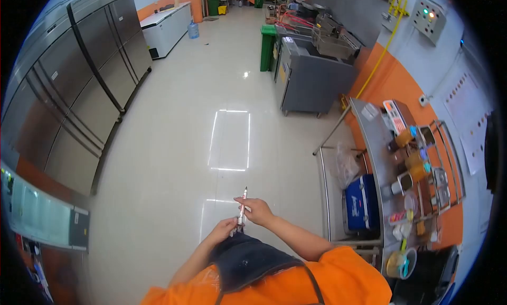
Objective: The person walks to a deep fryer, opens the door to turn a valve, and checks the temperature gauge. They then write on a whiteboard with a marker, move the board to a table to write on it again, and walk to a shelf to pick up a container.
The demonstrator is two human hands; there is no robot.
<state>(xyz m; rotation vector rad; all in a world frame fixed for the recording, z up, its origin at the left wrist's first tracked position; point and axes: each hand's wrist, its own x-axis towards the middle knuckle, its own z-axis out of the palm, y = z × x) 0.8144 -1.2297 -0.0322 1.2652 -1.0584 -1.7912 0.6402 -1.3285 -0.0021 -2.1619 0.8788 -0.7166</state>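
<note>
In the head view, a white marker pen with red print stands nearly upright before my apron, its dark tip pointing up and away. My right hand is closed around the pen's middle, thumb and fingers pinching the barrel. Lower down, my left hand is closed with its fingertips at the pen's bottom end, where a small dark part shows. Behind both hands is a dark apron over an orange shirt.
Steel refrigerators line the left. On the right, a steel table carries bottles and containers, with a blue cooler box below. Farther off are a grey cooking unit, a green bin and a white chest freezer.
</note>
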